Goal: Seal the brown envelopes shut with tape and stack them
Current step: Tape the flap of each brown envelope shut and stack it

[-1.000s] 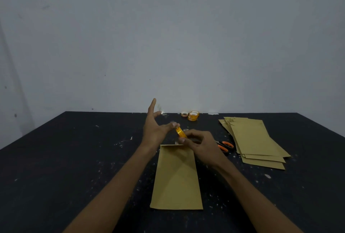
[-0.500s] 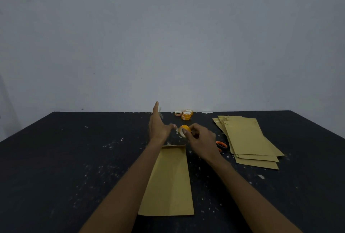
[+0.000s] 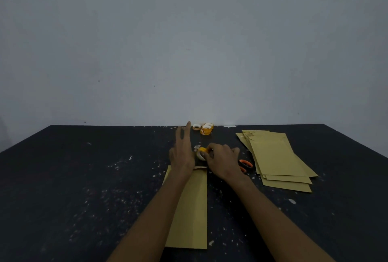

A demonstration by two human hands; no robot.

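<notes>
Right hand around tape roll

1. A left forearm and a right forearm show, both bare along the whole stretch in view (the upper arms lie outside the picture).
2. The left hand is bare, with long, slim fingers whose tips are blurred.
3. The right hand is bare too, its knuckles forming a ridged line.
4. Dim light leaves nails and finer marks too faint to tell.
</notes>
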